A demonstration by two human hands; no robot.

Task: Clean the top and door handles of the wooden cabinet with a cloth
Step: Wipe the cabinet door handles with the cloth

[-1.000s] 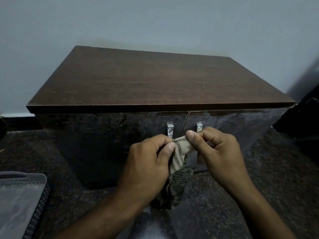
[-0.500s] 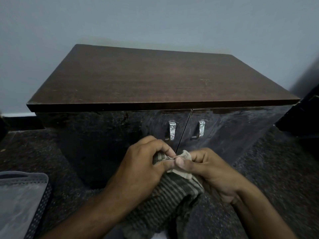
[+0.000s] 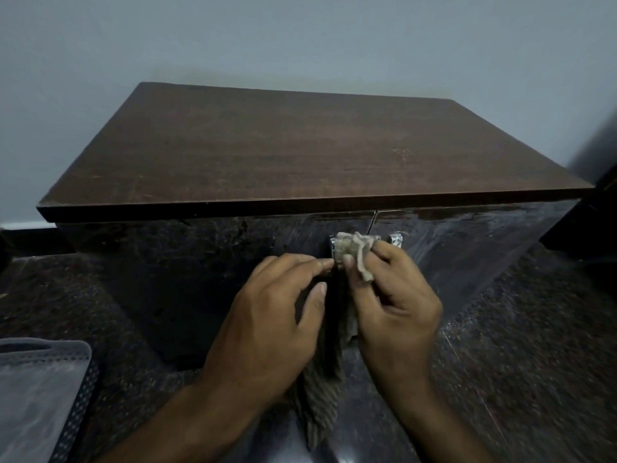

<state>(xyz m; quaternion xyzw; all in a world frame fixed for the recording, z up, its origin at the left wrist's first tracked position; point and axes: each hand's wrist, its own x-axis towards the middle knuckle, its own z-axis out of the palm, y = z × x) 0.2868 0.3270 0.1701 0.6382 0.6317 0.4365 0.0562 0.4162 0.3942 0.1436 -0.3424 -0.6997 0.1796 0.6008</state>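
A dark wooden cabinet stands against the wall, its brown top (image 3: 293, 148) bare. Two glossy doors meet at the middle. The left metal handle (image 3: 332, 243) is mostly covered by a striped beige cloth (image 3: 350, 247). The right metal handle (image 3: 396, 240) peeks out above my right hand. My right hand (image 3: 394, 302) pinches the cloth's upper end against the left handle. My left hand (image 3: 273, 315) touches the cloth just below with its fingertips. The cloth's tail (image 3: 320, 406) hangs down between my wrists.
A grey plastic tray with a perforated edge (image 3: 40, 389) lies on the dark speckled floor at the lower left. A dark object (image 3: 597, 208) stands close to the cabinet's right side. A pale wall rises behind the cabinet.
Both hands rose from below the handles up to the left handle. The bunched cloth now covers that handle, and its tail hangs straight down.
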